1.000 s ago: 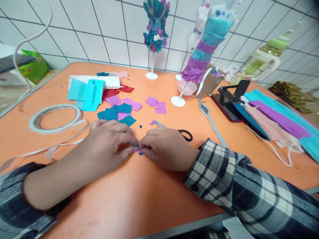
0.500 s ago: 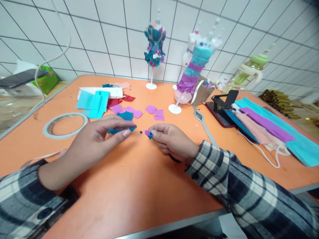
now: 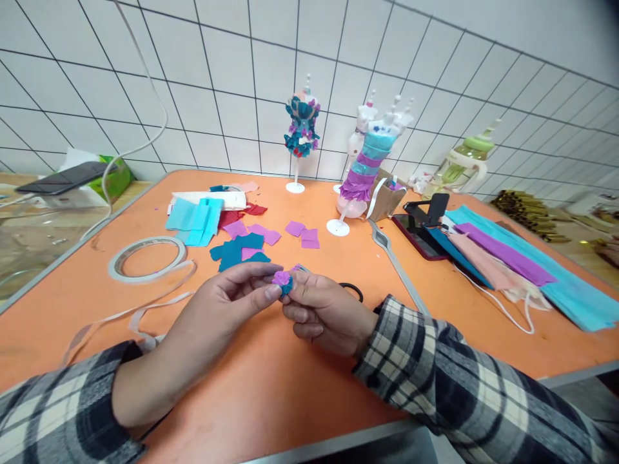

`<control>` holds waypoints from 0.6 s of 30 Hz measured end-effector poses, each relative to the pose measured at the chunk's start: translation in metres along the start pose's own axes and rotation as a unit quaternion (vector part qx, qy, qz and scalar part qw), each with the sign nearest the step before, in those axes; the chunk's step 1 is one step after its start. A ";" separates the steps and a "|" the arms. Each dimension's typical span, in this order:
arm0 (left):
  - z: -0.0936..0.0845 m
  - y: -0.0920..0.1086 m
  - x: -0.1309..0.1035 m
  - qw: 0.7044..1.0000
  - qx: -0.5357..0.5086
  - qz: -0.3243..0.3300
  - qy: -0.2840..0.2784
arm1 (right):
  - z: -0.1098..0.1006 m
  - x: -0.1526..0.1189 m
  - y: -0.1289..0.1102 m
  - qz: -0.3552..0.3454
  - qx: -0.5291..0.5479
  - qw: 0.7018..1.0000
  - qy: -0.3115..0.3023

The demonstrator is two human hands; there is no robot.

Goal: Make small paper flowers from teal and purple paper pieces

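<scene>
A small crumpled paper flower (image 3: pixel 282 281), purple on one side and teal on the other, sits between my two hands above the table. My right hand (image 3: pixel 326 309) pinches it from the right between thumb and forefinger, the other fingers curled under. From the left, the thumb and fingers of my left hand (image 3: pixel 232 299) close on its edge. Just beyond the hands lie teal crepe paper pieces (image 3: pixel 236 250) and purple paper squares (image 3: pixel 310 238). A black loop (image 3: pixel 355 291) shows behind my right hand; the rest of it is hidden.
A tape roll (image 3: pixel 116 267) lies at left, with loose white strips nearby. Light-blue paper (image 3: pixel 206 222) is stacked behind. Paper-dressed mannequins (image 3: pixel 302 125) on stands line the back. At right are a phone (image 3: pixel 418 238), long paper strips (image 3: pixel 546 270) and a green-lidded bottle (image 3: pixel 459 167).
My left hand has come right and its fingers have closed on the paper flower, which my right hand still holds. The view has tilted up, uncovering more teal paper.
</scene>
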State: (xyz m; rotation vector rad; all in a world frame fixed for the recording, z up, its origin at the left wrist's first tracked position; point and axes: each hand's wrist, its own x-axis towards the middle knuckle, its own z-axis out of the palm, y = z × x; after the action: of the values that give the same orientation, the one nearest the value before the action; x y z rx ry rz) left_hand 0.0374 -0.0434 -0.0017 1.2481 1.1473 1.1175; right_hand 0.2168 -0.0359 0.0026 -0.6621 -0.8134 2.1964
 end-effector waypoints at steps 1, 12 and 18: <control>0.001 0.001 0.000 1.000 -0.004 -0.010 0.002 | 0.000 0.000 0.002 -0.002 -0.001 1.000 0.008; -0.006 0.000 0.006 0.999 -0.034 -0.027 0.022 | -0.014 0.001 0.001 -0.057 -0.171 0.979 0.094; -0.010 -0.002 0.007 0.996 -0.051 -0.062 -0.022 | -0.010 -0.001 -0.008 -0.227 -0.401 0.872 0.168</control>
State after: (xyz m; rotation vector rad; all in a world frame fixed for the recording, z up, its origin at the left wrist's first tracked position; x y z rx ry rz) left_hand 0.0285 -0.0352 -0.0036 1.1020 1.1058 1.0375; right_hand 0.2272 -0.0292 0.0019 -1.0714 -1.5185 1.2162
